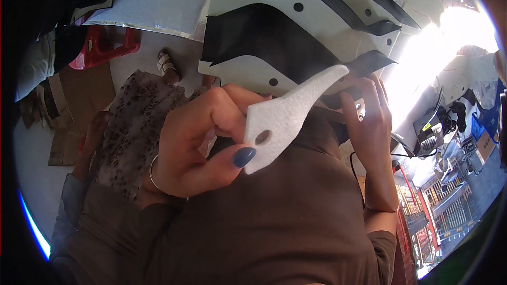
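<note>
My left hand [203, 142] pinches a white felt-like piece [288, 119] between thumb and bent fingers. The piece is broad with a round hole at the held end and narrows to a curved tip pointing up and right. My right hand [372, 121] is bent, its thumb and fingers closing around a small dark-and-white part near the panels; the piece itself is mostly hidden. Just beyond both hands lies a stack of large pale pieces with glossy black curved shapes [259, 31] and round dark holes. The white piece covers part of the nearest one.
Another person in a spotted garment [140, 132] sits close on my left, an arm beside me. A red plastic stool [108, 47] and a pale tabletop [153, 0] are at the far left. Cables and equipment [430, 126] stand at right, beside bright glare.
</note>
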